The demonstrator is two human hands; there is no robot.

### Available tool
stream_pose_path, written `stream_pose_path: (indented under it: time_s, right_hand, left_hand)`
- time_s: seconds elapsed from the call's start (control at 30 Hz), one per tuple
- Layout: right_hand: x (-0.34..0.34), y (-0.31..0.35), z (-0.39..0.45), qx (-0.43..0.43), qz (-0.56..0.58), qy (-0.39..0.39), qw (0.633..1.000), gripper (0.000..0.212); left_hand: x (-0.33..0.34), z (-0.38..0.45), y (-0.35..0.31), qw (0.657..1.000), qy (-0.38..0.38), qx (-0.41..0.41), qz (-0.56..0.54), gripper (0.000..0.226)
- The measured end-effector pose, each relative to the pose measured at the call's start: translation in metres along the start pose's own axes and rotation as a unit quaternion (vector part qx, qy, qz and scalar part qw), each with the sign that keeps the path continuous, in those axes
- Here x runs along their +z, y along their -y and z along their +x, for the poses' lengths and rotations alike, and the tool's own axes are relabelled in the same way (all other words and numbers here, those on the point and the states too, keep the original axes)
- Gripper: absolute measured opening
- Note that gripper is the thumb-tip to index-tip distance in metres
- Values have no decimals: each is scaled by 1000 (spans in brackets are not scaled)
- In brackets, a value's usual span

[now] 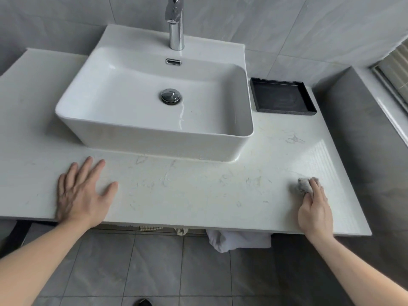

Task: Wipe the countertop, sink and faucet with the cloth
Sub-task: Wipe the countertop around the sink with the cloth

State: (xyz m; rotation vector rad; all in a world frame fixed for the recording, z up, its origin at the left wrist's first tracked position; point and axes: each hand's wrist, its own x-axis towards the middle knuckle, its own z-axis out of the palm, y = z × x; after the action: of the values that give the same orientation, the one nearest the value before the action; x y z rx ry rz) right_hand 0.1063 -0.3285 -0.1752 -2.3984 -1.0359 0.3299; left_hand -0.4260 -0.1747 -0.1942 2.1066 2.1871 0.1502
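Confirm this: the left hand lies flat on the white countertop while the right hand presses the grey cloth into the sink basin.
Not quite. In the head view the right hand presses the crumpled grey cloth on the white marble-patterned countertop, right of the white rectangular ceramic sink. The left hand does lie flat.

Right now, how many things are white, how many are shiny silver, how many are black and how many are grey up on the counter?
White: 2, the sink and the countertop
Shiny silver: 3, faucet, drain plug, overflow slot
Black: 1, tray
Grey: 1, cloth
Total: 7
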Motion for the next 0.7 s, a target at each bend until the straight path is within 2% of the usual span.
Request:
stream_pose_path:
  time_s: [0.1, 0.2, 0.3, 0.4, 0.53, 0.7]
  right_hand:
    - [21, 44, -20, -69, 97, 8, 993, 54]
    - [61, 94, -45, -177, 126, 80, 973, 56]
    - [98, 144, -68, -284, 36, 164, 944, 47]
    - [124, 173, -85, -355, -70, 210, 908, 58]
    - [129, 165, -76, -375, -134, 204, 894, 64]
    - [92, 106, -36, -312, -149, 171, 923, 63]
  left_hand:
    - [0, 0, 0, 1000, 0, -1, -3, 73]
    - [0, 1, 0, 1000, 2, 0, -4, 74]
    - [0, 1, 0, 1000, 3, -1, -4, 74]
    - [0, 1, -1, 1000, 0, -5, -12, 74]
    - [1, 1, -1, 1000, 2, -5, -12, 74]
    - [0, 0, 0, 1000, 3, -6, -8, 74]
